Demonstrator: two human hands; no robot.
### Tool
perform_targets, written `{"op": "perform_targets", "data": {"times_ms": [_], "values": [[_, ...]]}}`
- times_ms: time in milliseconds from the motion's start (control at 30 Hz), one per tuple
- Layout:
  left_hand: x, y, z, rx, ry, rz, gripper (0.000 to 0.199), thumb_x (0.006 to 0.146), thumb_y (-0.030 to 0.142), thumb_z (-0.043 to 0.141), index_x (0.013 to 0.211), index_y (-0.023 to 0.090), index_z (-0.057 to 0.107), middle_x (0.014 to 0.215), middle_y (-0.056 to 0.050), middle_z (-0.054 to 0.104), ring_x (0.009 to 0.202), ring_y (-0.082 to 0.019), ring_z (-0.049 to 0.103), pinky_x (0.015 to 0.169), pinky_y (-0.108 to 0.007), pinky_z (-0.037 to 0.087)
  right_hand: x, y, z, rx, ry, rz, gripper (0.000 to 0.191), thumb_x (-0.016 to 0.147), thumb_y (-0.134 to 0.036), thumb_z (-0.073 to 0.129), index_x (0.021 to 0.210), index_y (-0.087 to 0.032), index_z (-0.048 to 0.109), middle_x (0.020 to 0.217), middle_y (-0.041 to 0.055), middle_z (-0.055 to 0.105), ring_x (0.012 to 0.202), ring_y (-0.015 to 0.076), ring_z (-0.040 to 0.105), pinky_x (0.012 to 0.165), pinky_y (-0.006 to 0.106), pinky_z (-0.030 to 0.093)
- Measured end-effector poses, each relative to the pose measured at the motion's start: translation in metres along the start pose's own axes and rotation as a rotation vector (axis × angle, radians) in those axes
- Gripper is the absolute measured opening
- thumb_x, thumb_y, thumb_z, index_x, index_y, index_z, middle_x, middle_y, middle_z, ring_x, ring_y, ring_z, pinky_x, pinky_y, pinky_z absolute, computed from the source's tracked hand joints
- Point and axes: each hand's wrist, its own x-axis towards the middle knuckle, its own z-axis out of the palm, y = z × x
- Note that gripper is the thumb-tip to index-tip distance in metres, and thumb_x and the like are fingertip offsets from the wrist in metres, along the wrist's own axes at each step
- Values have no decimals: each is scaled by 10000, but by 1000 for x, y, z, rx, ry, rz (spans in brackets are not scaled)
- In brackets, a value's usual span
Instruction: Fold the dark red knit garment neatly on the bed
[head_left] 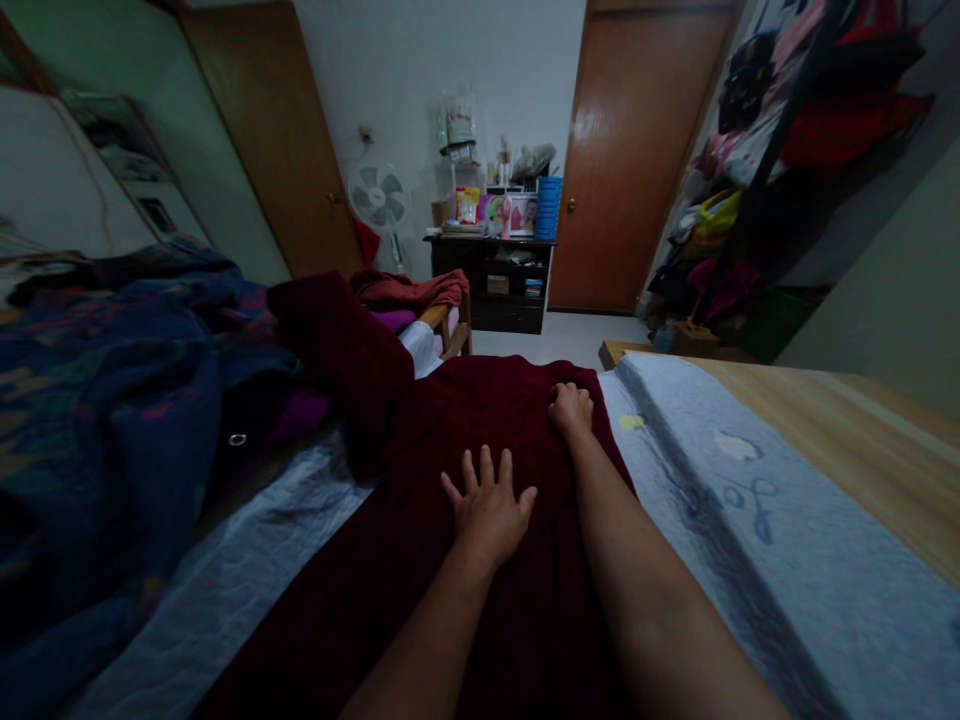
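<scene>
A dark red sweater [420,560] lies spread over the bed, one sleeve [337,350] thrown out to the left on top of other clothes. My left hand [489,510] rests flat on the middle of it, fingers spread. Farther up, by the sweater's right edge, my right hand [572,408] has its fingers curled down into the knit cloth. The fingertips of that hand are partly hidden. Near me, the lower part of the sweater runs out of view beneath my forearms.
Heaped blue patterned clothes [112,400] cover the left side. Right of the sweater is a pale blue bed sheet [697,450] beside a bare wooden board [847,420]. Beyond stand a wooden chair with red cloth [420,288], a fan [379,195], a dark cabinet [491,315] and hanging bags [847,130].
</scene>
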Motion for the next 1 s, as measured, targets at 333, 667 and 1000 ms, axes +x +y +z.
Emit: {"op": "perform_targets", "data": {"times_ms": [333,667,1000], "values": [[0,0,0,-4,12,4,698,877,623,279,1473,259,266,1545,-118,222,1406,-411,96,1024,-722,77,-1,-1,-1,3,-8,9,305,866,-171,423,1091,-221,622,1149,105,572,1043,262,481,845,362,387],[0,1,-1,-10,7,-4,701,876,627,295,1472,259,268,1547,-118,216,1407,-406,95,1033,-713,66,2,0,6,32,87,-21,434,840,-183,443,1266,-151,523,1368,129,461,1251,253,383,1015,365,302],[-1,2,-2,-6,9,-10,696,875,621,299,1471,264,271,1544,-115,226,1406,-404,109,1032,-713,74,12,-1,15,11,-158,-54,536,940,-438,289,1398,-177,384,1529,82,266,1394,264,199,1090,476,188]]}}
